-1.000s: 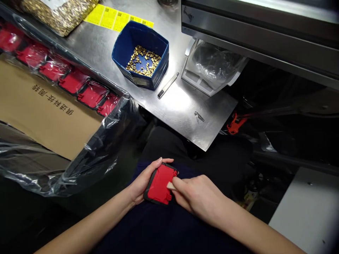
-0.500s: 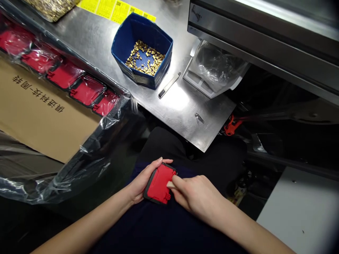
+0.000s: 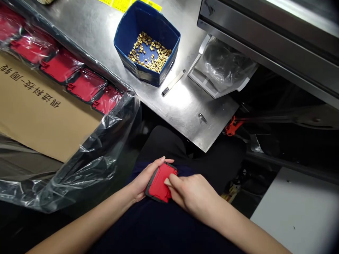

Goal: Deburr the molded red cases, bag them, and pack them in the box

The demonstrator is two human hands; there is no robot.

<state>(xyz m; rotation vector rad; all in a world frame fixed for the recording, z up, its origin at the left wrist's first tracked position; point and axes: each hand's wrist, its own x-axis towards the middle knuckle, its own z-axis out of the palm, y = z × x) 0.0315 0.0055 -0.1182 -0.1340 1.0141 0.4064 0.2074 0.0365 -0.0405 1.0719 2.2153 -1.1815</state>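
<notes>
My left hand [image 3: 145, 179] is closed around the left side of a red and black plastic case [image 3: 160, 181], keeping its red face up above my lap. Pinched in my right hand [image 3: 192, 192] is a small pale, flat-ended piece [image 3: 167, 182]; its tip lies over the red face near the right edge, and the rest is hidden in my fingers. Red clip-like details show along that edge, partly covered by my right fingers. I cannot tell whether the pale piece presses on the case.
A blue bin [image 3: 148, 42] of small brass parts stands on the metal table [image 3: 185, 120], beside a white pen-like tool [image 3: 173, 83] and nail clippers [image 3: 202, 118]. A white tray [image 3: 203, 84] holds clear plastic. At left, a plastic-lined box holds red cases [image 3: 62, 66] and cardboard [image 3: 47, 113].
The pale piece in my right hand has moved slightly left and up over the red face. My left hand keeps its hold on the case. The whole view has shifted a little.
</notes>
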